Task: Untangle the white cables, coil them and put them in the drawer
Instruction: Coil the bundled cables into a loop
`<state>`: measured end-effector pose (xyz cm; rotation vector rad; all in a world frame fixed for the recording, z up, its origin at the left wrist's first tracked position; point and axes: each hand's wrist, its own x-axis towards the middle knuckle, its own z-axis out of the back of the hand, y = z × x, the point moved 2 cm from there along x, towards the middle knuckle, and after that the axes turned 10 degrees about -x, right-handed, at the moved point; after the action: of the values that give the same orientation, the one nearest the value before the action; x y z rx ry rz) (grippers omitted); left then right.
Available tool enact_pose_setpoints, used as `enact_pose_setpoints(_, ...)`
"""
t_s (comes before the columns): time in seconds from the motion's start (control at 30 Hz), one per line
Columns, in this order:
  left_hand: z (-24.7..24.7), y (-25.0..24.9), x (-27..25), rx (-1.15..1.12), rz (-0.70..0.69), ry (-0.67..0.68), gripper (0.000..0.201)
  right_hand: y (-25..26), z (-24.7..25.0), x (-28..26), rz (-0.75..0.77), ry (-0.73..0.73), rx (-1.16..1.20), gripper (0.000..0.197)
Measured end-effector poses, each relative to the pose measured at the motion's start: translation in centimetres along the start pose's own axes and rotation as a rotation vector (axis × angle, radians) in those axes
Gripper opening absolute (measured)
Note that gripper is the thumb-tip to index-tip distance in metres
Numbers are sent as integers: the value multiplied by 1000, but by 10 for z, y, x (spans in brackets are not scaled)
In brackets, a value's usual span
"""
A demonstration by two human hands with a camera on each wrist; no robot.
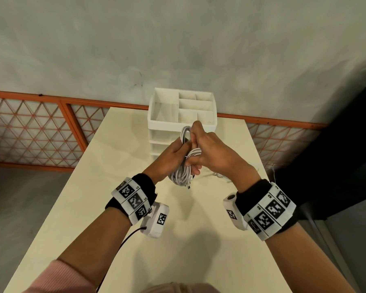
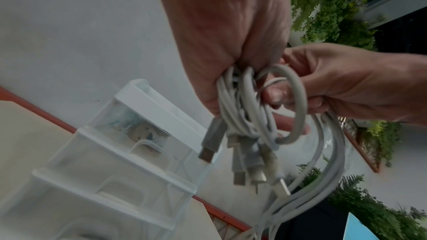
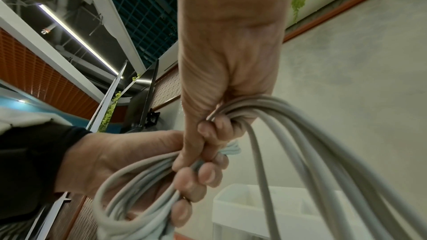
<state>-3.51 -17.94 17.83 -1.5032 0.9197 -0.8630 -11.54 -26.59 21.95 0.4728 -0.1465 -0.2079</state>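
Observation:
A bundle of white cables (image 1: 181,176) hangs in loops above the middle of the table, held by both hands. My left hand (image 1: 169,159) grips the bundle's middle from the left, and several USB plugs (image 2: 208,145) dangle below its fist (image 2: 231,34). My right hand (image 1: 211,149) closes round the upper loops (image 3: 300,143), with a turn of cable wound across its fingers (image 3: 208,174). The white drawer unit (image 1: 156,121) stands just behind the hands at the table's far edge, its clear drawers (image 2: 115,152) stacked below an open-topped organiser tray.
The cream table (image 1: 178,240) stretches toward me below the hands. A thin loose cable (image 1: 219,176) lies on it to the right of the bundle. An orange lattice railing (image 1: 40,132) and a grey wall stand behind. A dark panel (image 1: 347,144) stands at the right.

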Motion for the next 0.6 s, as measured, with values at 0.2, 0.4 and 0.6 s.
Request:
enact_pose_setpoints(0.2,9,5,0,41,-42,-68,31,-13,12,-4,-92,-41,10,51)
enact_pose_setpoints(0.4,19,15,-4,1,7,-16,38,-33,24,-17,-116,190,134,26)
enact_pose_setpoints(0.6,-1,18,-3,92,156,50,74,-13,25,-8,-76,56,207,42)
